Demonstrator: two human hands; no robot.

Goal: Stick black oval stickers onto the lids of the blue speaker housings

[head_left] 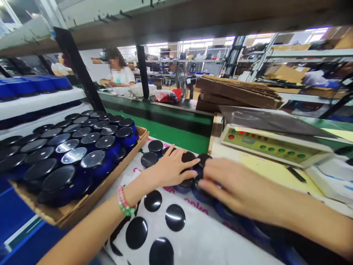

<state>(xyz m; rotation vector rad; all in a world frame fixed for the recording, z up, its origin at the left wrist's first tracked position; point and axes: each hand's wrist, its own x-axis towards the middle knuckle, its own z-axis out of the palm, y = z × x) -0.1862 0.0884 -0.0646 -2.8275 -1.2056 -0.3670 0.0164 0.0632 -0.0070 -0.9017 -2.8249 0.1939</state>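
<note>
Starting right up close with a white sheet (204, 232), slanting across the front and dotted with glossy black discs (137, 233). Just past that, reaching in with a left hand (168, 168) in a pink and green bracelet (123, 202) – fingers spread wide over black-lidded blue jars (149, 159). Can't tell touching from barely hovering for every finger. Coming in from the other side with a right hand (230, 180), blurred, fingers curled close together at the lids just beside the left. Can't tell about anything pinched in there.

Under the jars, seeing a whitish cover (128, 181) with pink lettering. Over on the left, packed with more jars in the same blue and black, a cardboard tray (121, 171). Off to the right, spotting yellow paper (259, 169) with a slim black tool (296, 174) near its edge, then a control box (275, 145) with a lit red light and a row of green buttons.

Farther back, running past it all, a green belt (173, 125). Beyond that, stacked flattish cardboard (234, 92), a red bag (178, 95), a fan (181, 73), a person (125, 76) in a white top – and way back, loaded shelves (204, 60).
</note>
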